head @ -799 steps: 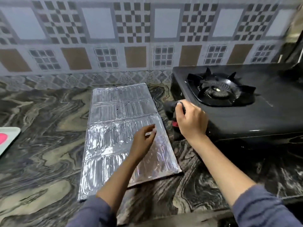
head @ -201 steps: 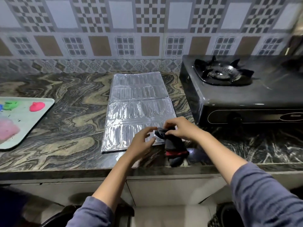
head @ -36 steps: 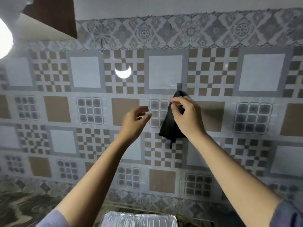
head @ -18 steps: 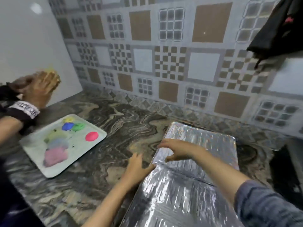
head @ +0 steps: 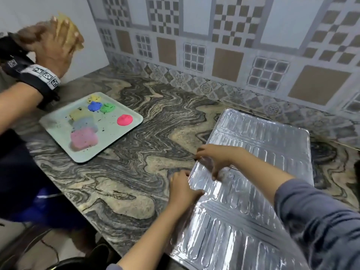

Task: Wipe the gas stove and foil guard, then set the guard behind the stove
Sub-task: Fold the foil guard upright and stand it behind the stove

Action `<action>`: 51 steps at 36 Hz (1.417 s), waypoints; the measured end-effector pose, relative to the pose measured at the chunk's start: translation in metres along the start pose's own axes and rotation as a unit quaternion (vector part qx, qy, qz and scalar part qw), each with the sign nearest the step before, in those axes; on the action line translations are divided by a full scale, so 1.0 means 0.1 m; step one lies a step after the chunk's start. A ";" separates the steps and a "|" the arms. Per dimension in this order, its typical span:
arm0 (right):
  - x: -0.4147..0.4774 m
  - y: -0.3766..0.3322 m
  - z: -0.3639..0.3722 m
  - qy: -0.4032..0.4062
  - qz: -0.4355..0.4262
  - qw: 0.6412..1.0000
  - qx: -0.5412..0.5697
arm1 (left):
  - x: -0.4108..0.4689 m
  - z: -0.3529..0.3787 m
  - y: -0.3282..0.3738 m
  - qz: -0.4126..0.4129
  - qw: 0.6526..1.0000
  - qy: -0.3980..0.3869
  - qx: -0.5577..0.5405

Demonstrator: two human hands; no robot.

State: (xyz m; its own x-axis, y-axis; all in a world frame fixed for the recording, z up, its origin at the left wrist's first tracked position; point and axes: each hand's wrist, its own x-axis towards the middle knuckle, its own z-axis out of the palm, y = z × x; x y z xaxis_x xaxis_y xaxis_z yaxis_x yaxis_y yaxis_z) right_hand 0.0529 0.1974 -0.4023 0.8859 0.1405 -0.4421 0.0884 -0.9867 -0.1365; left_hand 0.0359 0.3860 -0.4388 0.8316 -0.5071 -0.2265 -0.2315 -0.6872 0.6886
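Foil guard [head: 263, 152] is lying flat on the countertop [head: 136, 172], lower right of frame. Left hand [head: 183, 188] is pinching its edge at frame centre. Right hand [head: 216, 158] is arching over that edge, grasp unclear. One-edge lifting is risking creases or tears.

I could read no text in my view, the only signs being small black-and-white printed marks on the dark wristband [head: 41, 76] of another person at the far left, too blurred to make out.
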 end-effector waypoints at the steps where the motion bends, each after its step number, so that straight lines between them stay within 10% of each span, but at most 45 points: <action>1: 0.02 0.01 -0.01 0.006 -0.006 1.000 0.000 | 0.03 -0.01 0.00 -0.006 1.000 -0.002 -0.014; 6: -0.02 -0.02 -0.19 0.063 -0.035 0.997 0.002 | 0.14 -0.16 0.03 -0.014 0.992 -0.040 -0.119; 25: -1.16 0.21 -1.70 0.364 0.070 0.928 -0.033 | 0.45 -1.56 1.68 0.232 0.966 0.114 0.015; 51: -2.70 1.38 -1.56 0.428 0.297 0.851 0.069 | 0.38 -1.31 2.84 0.317 0.917 0.240 0.038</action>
State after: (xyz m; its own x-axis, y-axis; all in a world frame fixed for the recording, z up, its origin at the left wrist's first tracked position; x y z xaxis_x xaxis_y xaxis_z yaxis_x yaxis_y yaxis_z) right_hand -0.1032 0.0109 -0.1631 0.7680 -0.5489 0.3301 -0.4930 -0.8355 -0.2426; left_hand 0.0675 0.2397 -0.1620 0.6399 -0.5428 0.5441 -0.7644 -0.3764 0.5234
